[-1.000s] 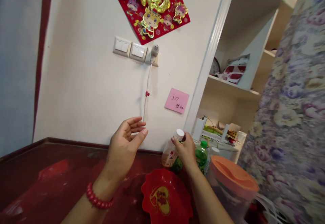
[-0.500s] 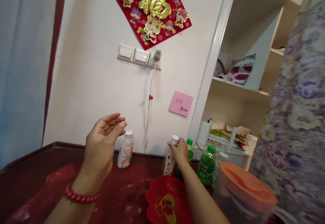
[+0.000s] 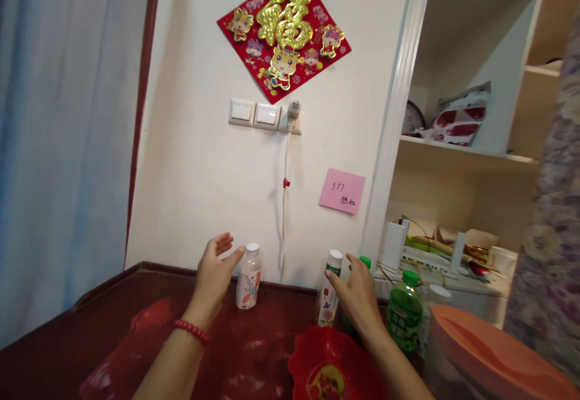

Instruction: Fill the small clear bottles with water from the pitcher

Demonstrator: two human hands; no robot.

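Note:
My left hand [image 3: 216,274], with a red bead bracelet at the wrist, is open beside a clear bottle [image 3: 249,282] with a white cap and a floral label. Its thumb reaches close to that bottle's neck; whether they touch I cannot tell. Over on the right, my right hand [image 3: 357,291] has its thumb and fingers apart next to a second white-capped bottle [image 3: 328,294]. Both bottles stand upright on the dark red table [image 3: 235,351]. A green-capped bottle [image 3: 365,263] is mostly hidden behind the right hand.
A red scalloped dish [image 3: 308,351] sits in front of the right-hand bottle. Further right stand a green bottle [image 3: 405,312] and a large container with an orange lid [image 3: 493,345]. Red plastic [image 3: 136,342] lies on the left. Behind is a wall with a plugged-in cord [image 3: 284,225].
The view has shifted, so things appear further right and slightly lower. My right hand has let go of the white-capped bottle, its fingers now apart. My left hand stays open beside the other bottle.

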